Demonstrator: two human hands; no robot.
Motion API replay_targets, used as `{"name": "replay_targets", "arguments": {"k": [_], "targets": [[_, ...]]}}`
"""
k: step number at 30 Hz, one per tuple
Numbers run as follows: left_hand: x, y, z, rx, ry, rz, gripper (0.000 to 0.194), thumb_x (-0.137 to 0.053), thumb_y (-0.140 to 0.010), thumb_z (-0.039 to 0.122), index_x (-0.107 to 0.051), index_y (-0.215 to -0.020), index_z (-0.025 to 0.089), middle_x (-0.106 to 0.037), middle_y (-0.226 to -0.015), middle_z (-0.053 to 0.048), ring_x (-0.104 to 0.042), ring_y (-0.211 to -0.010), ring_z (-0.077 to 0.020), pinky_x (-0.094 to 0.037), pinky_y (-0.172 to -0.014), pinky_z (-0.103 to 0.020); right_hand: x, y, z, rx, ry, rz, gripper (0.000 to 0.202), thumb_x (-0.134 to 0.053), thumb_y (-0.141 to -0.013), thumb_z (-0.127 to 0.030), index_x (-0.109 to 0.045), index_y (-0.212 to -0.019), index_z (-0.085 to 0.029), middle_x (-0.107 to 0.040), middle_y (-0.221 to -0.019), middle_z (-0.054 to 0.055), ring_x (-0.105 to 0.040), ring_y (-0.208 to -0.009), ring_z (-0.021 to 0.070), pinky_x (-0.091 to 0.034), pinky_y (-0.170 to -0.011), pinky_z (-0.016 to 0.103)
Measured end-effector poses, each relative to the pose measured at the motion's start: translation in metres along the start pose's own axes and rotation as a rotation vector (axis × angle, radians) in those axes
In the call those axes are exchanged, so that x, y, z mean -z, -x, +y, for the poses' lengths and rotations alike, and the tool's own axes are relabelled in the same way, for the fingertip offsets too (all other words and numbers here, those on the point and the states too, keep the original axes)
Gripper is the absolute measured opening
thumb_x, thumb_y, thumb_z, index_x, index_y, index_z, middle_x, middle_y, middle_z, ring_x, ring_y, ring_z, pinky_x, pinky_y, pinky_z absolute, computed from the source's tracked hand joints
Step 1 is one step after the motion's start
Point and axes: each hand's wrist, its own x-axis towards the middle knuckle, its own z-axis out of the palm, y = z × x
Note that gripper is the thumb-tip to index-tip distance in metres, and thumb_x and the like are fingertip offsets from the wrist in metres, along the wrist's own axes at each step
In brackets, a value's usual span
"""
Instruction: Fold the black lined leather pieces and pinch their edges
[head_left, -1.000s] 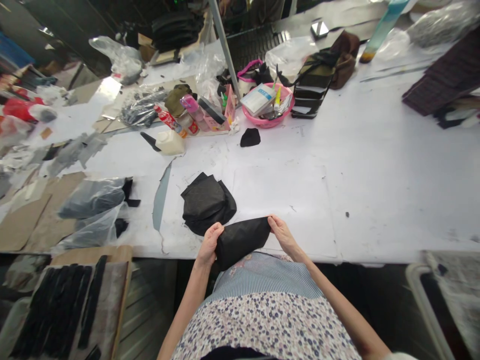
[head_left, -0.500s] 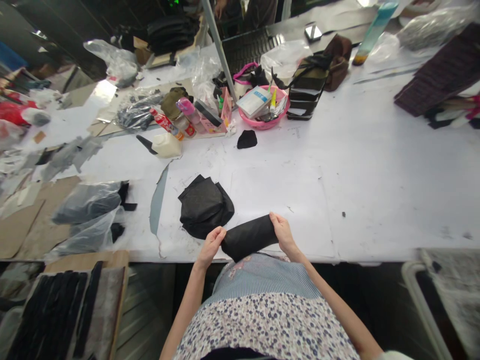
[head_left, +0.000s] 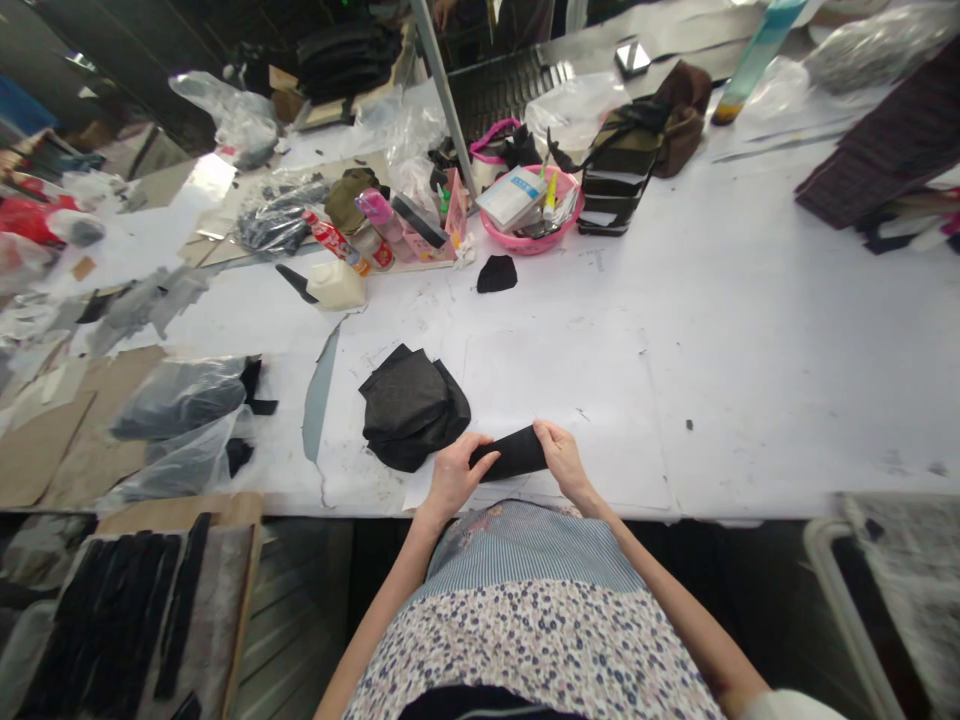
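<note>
A narrow black fabric piece point(head_left: 513, 455) is stretched between my two hands just above the table's front edge. My left hand point(head_left: 454, 474) grips its left end, thumb and fingers pinched over the cloth. At the right end, my right hand point(head_left: 561, 458) holds it between thumb and fingers. A crumpled pile of black fabric point(head_left: 409, 405) lies on the white table point(head_left: 600, 370), close behind and left of my left hand. Farther back sits a small black scrap point(head_left: 497, 274).
A pink basket point(head_left: 536, 240) holds papers and small items at the back, beside a dark striped bag point(head_left: 616, 185). A white container point(head_left: 337, 286) and several bottles stand left of it. Plastic-wrapped dark pieces point(head_left: 180, 400) lie at left. A metal pole point(head_left: 444, 95) rises behind.
My left hand has moved right and turned over the fabric's left end. The piece between my hands now shows shorter and narrower. My right hand has barely moved.
</note>
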Motion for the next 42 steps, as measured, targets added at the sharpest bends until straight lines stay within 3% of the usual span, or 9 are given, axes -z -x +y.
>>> {"name": "replay_targets", "arguments": {"k": [4,9,17,20,24,36,39,42], "targets": [[-0.011,0.000,0.001,0.005,0.081,0.055,0.024,-0.064,-0.084,0.034,-0.062,-0.105,0.021,-0.066,-0.092,-0.002,-0.061,-0.084,-0.0163,-0.045,-0.077,-0.027,-0.002,0.002,-0.003,0.018,0.029,-0.004,0.046,-0.043,-0.088,-0.056,-0.043,-0.061,-0.019,-0.037,-0.058,-0.002,-0.036,-0.057,0.0131,-0.030,-0.054,0.025],[-0.018,0.001,-0.001,0.078,0.273,0.076,0.015,-0.067,-0.080,0.031,-0.060,-0.086,0.019,-0.061,-0.079,0.001,-0.055,-0.069,-0.0126,-0.043,-0.065,-0.023,-0.004,0.004,-0.003,0.048,0.047,0.001,0.045,-0.042,-0.088,-0.055,-0.040,-0.060,-0.020,-0.034,-0.058,-0.003,-0.034,-0.057,0.0130,-0.029,-0.054,0.026],[-0.018,0.004,0.001,0.151,0.412,0.060,0.018,-0.070,-0.077,0.029,-0.056,-0.081,0.018,-0.052,-0.065,0.005,-0.042,-0.052,-0.0073,-0.033,-0.051,-0.020,-0.006,0.006,-0.002,0.043,0.046,-0.003,0.046,-0.042,-0.088,-0.057,-0.038,-0.059,-0.020,-0.034,-0.057,-0.003,-0.035,-0.056,0.0131,-0.029,-0.054,0.026],[-0.019,0.005,0.002,0.175,0.451,0.068,0.020,-0.071,-0.076,0.029,-0.055,-0.080,0.018,-0.055,-0.067,0.004,-0.048,-0.055,-0.0078,-0.038,-0.053,-0.019,-0.007,0.006,-0.002,0.041,0.046,-0.001,0.046,-0.043,-0.087,-0.057,-0.038,-0.059,-0.020,-0.034,-0.057,-0.003,-0.035,-0.056,0.0129,-0.029,-0.054,0.026],[-0.019,0.005,0.003,0.213,0.512,0.036,0.021,-0.070,-0.076,0.031,-0.058,-0.087,0.017,-0.065,-0.080,-0.001,-0.062,-0.074,-0.0141,-0.048,-0.070,-0.025,-0.007,0.007,-0.002,0.042,0.058,0.002,0.046,-0.042,-0.087,-0.057,-0.040,-0.059,-0.020,-0.035,-0.057,-0.003,-0.036,-0.057,0.0132,-0.030,-0.054,0.025],[-0.009,0.003,-0.003,0.136,0.142,-0.084,0.035,-0.039,-0.095,0.041,-0.061,-0.081,0.018,-0.061,-0.071,-0.001,-0.054,-0.065,-0.0142,-0.040,-0.062,-0.024,-0.011,0.008,-0.004,0.098,0.227,0.085,0.053,-0.036,-0.088,-0.063,-0.036,-0.056,-0.021,-0.035,-0.052,-0.003,-0.033,-0.053,0.0124,-0.029,-0.054,0.026],[-0.012,-0.002,0.006,0.067,-0.116,-0.050,0.030,-0.047,-0.092,0.046,-0.063,-0.089,0.022,-0.065,-0.076,-0.002,-0.057,-0.068,-0.0164,-0.038,-0.064,-0.026,-0.015,0.008,-0.007,0.116,0.294,0.087,0.053,-0.034,-0.089,-0.061,-0.037,-0.056,-0.021,-0.036,-0.052,-0.003,-0.034,-0.052,0.0124,-0.027,-0.054,0.026],[-0.020,-0.009,0.014,-0.001,-0.208,-0.021,0.030,-0.053,-0.088,0.049,-0.063,-0.094,0.022,-0.066,-0.079,-0.003,-0.058,-0.069,-0.0175,-0.036,-0.064,-0.026,-0.019,0.009,-0.011,0.144,0.321,0.029,0.052,-0.033,-0.091,-0.059,-0.042,-0.057,-0.020,-0.041,-0.053,-0.002,-0.038,-0.053,0.0128,-0.029,-0.055,0.026]]}}
